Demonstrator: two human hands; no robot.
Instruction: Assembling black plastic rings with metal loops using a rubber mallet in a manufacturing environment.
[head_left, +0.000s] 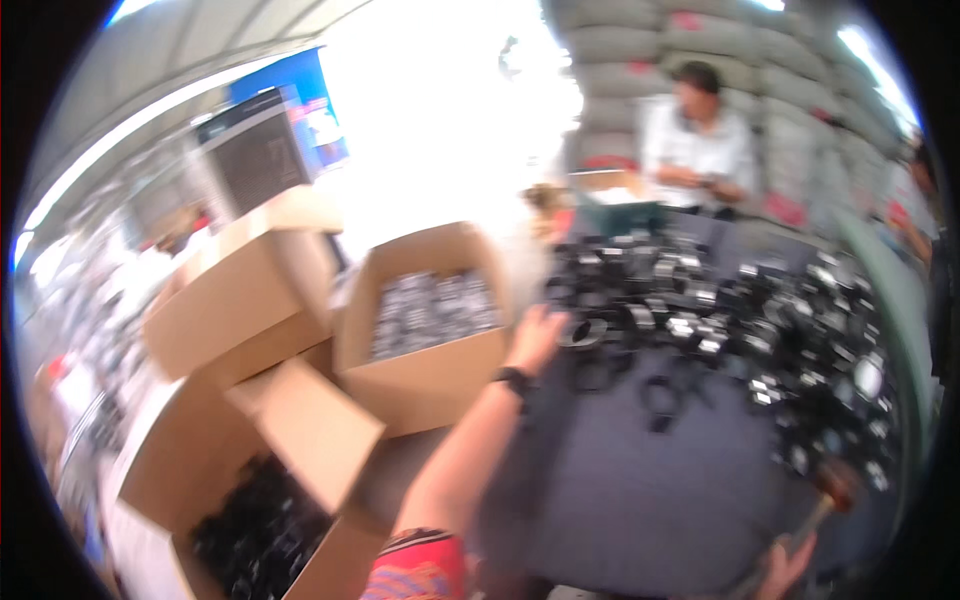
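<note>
My left hand (538, 338) reaches out to the left edge of a dark grey work table (650, 490). At its fingertips is a silver-and-black ring-shaped piece (583, 333); blur hides whether the fingers grip it. A wide heap of similar black pieces with shiny silver parts (690, 290) spreads over the far and right side of the table. Low at the right, my right hand (787, 568) is closed round the handle of a mallet (835, 487) with a brown head. That head points away from me, next to the heap's near end.
Left of the table stand open cardboard boxes: one box (430, 385) holds silvery pieces, a nearer box (185, 460) black ones. Another carton (240, 300) sits tilted behind. A person (700, 150) in white sits across the table, before stacked sacks (620, 50). A green panel (885, 300) borders the right.
</note>
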